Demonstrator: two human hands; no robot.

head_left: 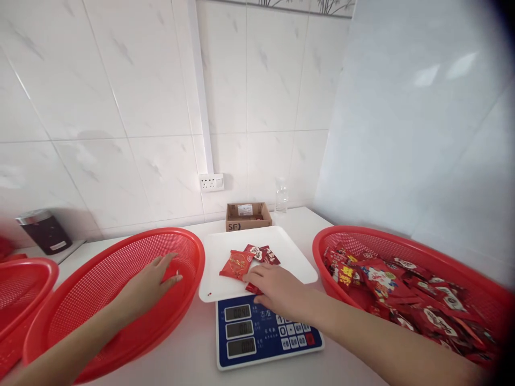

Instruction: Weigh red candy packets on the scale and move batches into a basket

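Note:
My left hand (151,281) lies flat with its fingers stretched out inside an empty red mesh basket (80,300) at the left. My right hand (276,289) rests on the white tray (289,257) of a blue digital scale (261,332), fingers curled over a red snack packet (252,288) at the tray's front edge. Three more red packets (249,257) lie on the tray just beyond that hand. To the right stands a red basket (362,236) filled with several red packets (402,295).
A third red basket (20,289) sits at the far left edge. Behind the scale stand a small cardboard box (248,216) and a clear bottle (281,199) against the tiled wall. A dark canister (44,230) stands at the back left. A wall socket (211,182) is above.

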